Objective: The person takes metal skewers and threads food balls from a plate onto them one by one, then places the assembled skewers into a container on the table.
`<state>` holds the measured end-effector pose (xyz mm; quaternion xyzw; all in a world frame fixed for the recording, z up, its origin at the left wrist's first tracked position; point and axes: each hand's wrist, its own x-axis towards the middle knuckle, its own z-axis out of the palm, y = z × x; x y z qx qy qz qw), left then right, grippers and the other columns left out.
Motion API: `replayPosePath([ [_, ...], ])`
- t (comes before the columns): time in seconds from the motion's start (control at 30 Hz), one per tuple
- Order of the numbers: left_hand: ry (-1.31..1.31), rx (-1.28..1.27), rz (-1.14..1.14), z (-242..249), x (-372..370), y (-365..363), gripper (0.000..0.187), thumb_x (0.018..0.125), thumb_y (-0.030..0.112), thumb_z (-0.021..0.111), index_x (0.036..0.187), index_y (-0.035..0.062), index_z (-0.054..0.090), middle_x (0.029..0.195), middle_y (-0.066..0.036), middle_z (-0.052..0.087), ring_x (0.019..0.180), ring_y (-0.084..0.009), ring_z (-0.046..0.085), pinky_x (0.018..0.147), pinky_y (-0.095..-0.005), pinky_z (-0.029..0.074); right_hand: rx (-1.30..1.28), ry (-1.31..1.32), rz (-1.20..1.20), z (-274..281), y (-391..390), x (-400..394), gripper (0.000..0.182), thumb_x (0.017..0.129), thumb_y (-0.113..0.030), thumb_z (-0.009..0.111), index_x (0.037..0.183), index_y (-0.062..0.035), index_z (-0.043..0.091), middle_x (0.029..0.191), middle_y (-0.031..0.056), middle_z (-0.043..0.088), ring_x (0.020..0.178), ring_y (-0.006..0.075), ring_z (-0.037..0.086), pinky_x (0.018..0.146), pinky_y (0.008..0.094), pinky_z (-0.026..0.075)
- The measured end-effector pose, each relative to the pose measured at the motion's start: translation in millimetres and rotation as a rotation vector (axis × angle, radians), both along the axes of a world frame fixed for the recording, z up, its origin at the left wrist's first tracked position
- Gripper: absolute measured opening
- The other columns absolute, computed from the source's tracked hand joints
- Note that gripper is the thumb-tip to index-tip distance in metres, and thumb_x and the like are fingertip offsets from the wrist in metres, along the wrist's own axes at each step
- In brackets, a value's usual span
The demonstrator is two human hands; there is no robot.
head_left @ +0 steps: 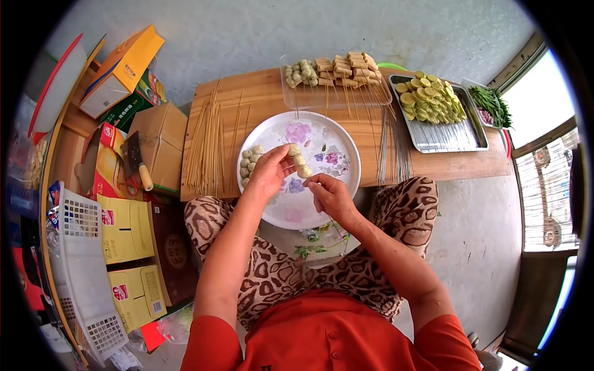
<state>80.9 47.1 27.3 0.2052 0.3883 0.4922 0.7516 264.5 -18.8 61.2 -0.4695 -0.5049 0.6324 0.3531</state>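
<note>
1. A wooden counter point(260, 99) is seen across the upper middle of the frame, carrying the trays and skewers.
2. A round white plate with a floral print point(328, 139) is placed at the centre of the frame, overhanging the near edge of the counter above the leopard-print knees.
3. A metal tray point(448, 136) is set at the upper right, loaded with yellow-green slices point(430, 99).
4. A clear plastic tray point(337, 93) is set at the upper middle, holding finished skewers of pale balls and tan blocks point(346, 67).
5. A bundle of bare bamboo sticks point(207, 142) is laid on the left part of the counter, just left of the plate.
6. The left hand point(269, 173) is held over the plate, its grip closed on a skewer of pale food balls point(298, 161), three balls being threaded on it.
7. The right hand point(331, 193) is held just right of the left, its fingers pinched on the lower end of the same skewer.
8. A small heap of loose pale balls point(249, 164) is lying on the left side of the plate, beside the left hand.
</note>
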Motion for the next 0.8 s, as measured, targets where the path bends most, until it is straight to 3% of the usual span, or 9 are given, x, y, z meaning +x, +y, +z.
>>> replayPosePath([
  [0.17,0.196,0.091,0.05,-5.2,-21.6,12.2,0.028,0.091,0.027,0.058,0.107,0.0035,0.059,0.097,-0.006,0.062,0.085,-0.0182,0.061,0.075,-0.0333,0.05,-0.011,-0.008,-0.027,1.5,2.3,4.2,0.018,0.093,-0.014,0.051,0.096,0.0008,0.061,0.054,-0.0004,0.049,0.045,0.0055,0.044,0.043,0.0227,0.032],
  [0.27,0.672,0.161,0.123,-7.6,-35.7,15.5,0.026,0.089,0.024,0.058,0.107,0.0042,0.06,0.096,-0.007,0.063,0.081,-0.0177,0.061,0.073,-0.0327,0.05,-0.004,0.013,-0.036,1.3,1.2,8.0,0.018,0.093,-0.014,0.051,0.096,0.0008,0.061,0.053,-0.0004,0.049,0.045,0.0055,0.044,0.043,0.0227,0.033],
  [0.33,1.373,0.46,0.036,-15.7,-40.0,16.5,0.021,0.084,0.021,0.06,0.099,0.0063,0.063,0.095,-0.016,0.062,0.081,-0.0275,0.063,0.07,-0.0352,0.05,-0.017,-0.018,-0.009,1.8,0.6,10.1,0.018,0.095,-0.016,0.048,0.099,-0.0019,0.059,0.054,-0.0026,0.046,0.046,0.0044,0.04,0.043,0.0209,0.029],
  [0.43,1.875,0.58,-0.091,-20.5,-31.7,-4.2,0.017,0.081,0.016,0.059,0.094,0.0066,0.064,0.093,-0.019,0.06,0.086,-0.0332,0.061,0.072,-0.04,0.049,-0.016,-0.013,-0.006,1.4,-0.6,12.3,0.018,0.095,-0.016,0.048,0.099,-0.0019,0.059,0.054,-0.0023,0.046,0.046,0.0043,0.04,0.043,0.0211,0.029],
  [0.57,2.111,0.604,-0.377,-43.8,-29.5,-9.1,0.012,0.079,0.014,0.061,0.088,0.005,0.063,0.092,-0.017,0.061,0.089,-0.0347,0.06,0.073,-0.0444,0.047,-0.021,-0.027,-0.018,3.8,-2.4,13.4,0.019,0.092,-0.015,0.051,0.096,0.0008,0.061,0.053,-0.0005,0.049,0.045,0.0055,0.044,0.044,0.0226,0.033],
  [0.63,2.059,0.592,-0.377,-32.4,-23.2,-7.5,0.014,0.077,0.012,0.063,0.09,0.0051,0.063,0.094,-0.017,0.062,0.089,-0.0359,0.06,0.075,-0.0443,0.047,0.009,-0.055,0.004,1.0,-3.0,14.2,0.019,0.092,-0.016,0.051,0.095,0.0004,0.06,0.053,-0.0004,0.049,0.045,0.0057,0.044,0.044,0.0228,0.033],
  [0.7,1.555,0.378,-0.156,-21.8,-15.1,-3.3,0.016,0.081,0.013,0.063,0.093,0.0033,0.062,0.094,-0.015,0.064,0.085,-0.0293,0.062,0.075,-0.0391,0.049,0.007,-0.049,0.018,2.4,-4.5,15.3,0.019,0.093,-0.016,0.051,0.095,0.0004,0.06,0.054,-0.0003,0.049,0.045,0.0058,0.044,0.044,0.0229,0.033],
  [0.73,1.556,0.379,-0.157,-25.1,-17.7,2.6,0.016,0.081,0.013,0.063,0.093,0.0033,0.062,0.094,-0.015,0.064,0.085,-0.0293,0.062,0.075,-0.0391,0.049,0.004,-0.042,0.036,2.8,-4.7,15.2,0.019,0.093,-0.017,0.051,0.095,0.0004,0.06,0.054,-0.0001,0.049,0.046,0.0059,0.044,0.044,0.0231,0.034],
  [0.8,0.584,0.155,0.039,-28.0,-24.3,13.4,0.025,0.086,0.025,0.063,0.098,0.0034,0.059,0.093,-0.009,0.064,0.082,-0.0183,0.06,0.075,-0.0316,0.05,0.001,-0.033,0.051,2.4,-5.8,15.2,0.02,0.093,-0.017,0.05,0.095,0.0007,0.06,0.054,-0.0001,0.049,0.046,0.0061,0.044,0.045,0.0232,0.034],
])
